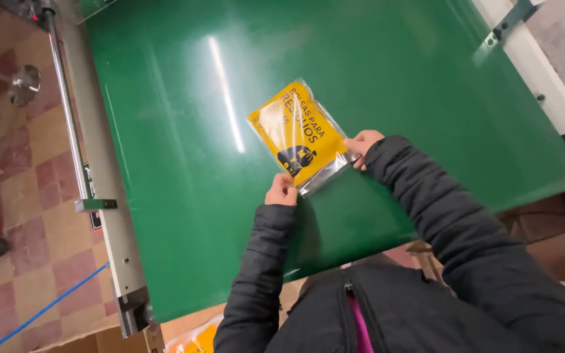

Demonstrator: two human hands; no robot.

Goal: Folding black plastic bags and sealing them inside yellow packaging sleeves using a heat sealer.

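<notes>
On the green conveyor belt [184, 157], a yellow packet in a clear sleeve [301, 136] lies flat, near the person's edge. The left hand [282, 190] pinches its near corner; the right hand [361, 144] pinches the clear end flap. The glossy film looks slippery: an uneven pull could skew the packet or let a corner slip from either grip.

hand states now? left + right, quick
Left hand: closed, fingers pinching the near corner of the yellow packet on the green belt.
Right hand: closed, gripping the packet's clear end at the other corner.
</notes>
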